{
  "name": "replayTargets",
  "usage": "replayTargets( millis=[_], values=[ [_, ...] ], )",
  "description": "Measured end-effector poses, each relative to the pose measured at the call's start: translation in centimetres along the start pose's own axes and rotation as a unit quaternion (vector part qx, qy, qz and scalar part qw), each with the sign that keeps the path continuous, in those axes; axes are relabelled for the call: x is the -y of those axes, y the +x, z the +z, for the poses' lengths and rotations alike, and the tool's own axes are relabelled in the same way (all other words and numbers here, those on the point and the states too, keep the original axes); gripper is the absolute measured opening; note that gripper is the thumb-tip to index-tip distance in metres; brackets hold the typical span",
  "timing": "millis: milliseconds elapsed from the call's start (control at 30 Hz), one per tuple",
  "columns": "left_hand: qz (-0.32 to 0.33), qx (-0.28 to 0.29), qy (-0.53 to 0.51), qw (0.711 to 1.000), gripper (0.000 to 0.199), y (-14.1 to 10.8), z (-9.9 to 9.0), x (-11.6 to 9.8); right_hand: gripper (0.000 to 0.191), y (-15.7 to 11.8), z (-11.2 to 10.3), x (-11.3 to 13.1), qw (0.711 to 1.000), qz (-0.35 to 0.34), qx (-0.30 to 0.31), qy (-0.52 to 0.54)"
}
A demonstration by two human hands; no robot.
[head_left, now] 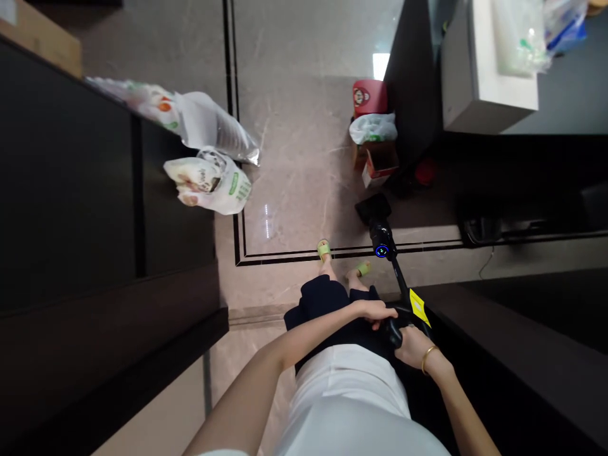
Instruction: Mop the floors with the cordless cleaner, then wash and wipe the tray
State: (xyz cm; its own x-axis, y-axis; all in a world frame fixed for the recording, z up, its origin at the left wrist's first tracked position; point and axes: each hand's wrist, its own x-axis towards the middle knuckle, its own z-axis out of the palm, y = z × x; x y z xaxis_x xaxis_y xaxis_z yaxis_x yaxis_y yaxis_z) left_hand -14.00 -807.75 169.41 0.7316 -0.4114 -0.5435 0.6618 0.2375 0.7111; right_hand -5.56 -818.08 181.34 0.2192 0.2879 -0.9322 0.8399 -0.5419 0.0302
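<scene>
Black vacuum (pixel 398 273), one, right of centre, your right hand (pixel 415 346) gripping its handle (pixel 394 333), left hand (pixel 377 310) touching, grip unclear, two green slippers (pixel 323 249) mid-frame, one yellow tag (pixel 418 306).

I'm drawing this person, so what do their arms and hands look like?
The left hand and right hand wear no gloves. A thin, gold-coloured bracelet circles the right wrist. The left arm is bare up to a white sleeve edge at the bottom of the picture; the right arm shows no sleeve.
</scene>
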Motion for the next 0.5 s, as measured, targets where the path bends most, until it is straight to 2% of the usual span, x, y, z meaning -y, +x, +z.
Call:
replayTargets(
  millis=[133,233,300,400,500],
  values=[
    [0.021,-0.023,-0.040,0.999,0.053,-4.2,-2.6,2.3,0.013,0.9,-1.9,4.9,1.000,-0.002,0.016,-0.026],
    [0.040,-0.094,-0.078,0.992,0.048,-7.1,-4.3,4.3,0.011,1.9,-3.1,8.8,1.000,-0.010,0.009,-0.028],
    [0.060,-0.150,-0.128,0.978,0.042,-8.9,-5.8,5.6,0.011,3.0,-4.0,11.4,0.999,-0.023,-0.021,-0.020],
    [0.097,-0.236,-0.170,0.952,0.039,-11.4,-9.5,6.7,0.012,5.5,-5.8,15.3,0.995,-0.049,-0.083,0.012],
    [0.086,-0.296,-0.140,0.941,0.041,-13.9,-14.7,7.0,0.006,8.8,-7.9,19.0,0.984,-0.070,-0.143,0.079]
  ],
)
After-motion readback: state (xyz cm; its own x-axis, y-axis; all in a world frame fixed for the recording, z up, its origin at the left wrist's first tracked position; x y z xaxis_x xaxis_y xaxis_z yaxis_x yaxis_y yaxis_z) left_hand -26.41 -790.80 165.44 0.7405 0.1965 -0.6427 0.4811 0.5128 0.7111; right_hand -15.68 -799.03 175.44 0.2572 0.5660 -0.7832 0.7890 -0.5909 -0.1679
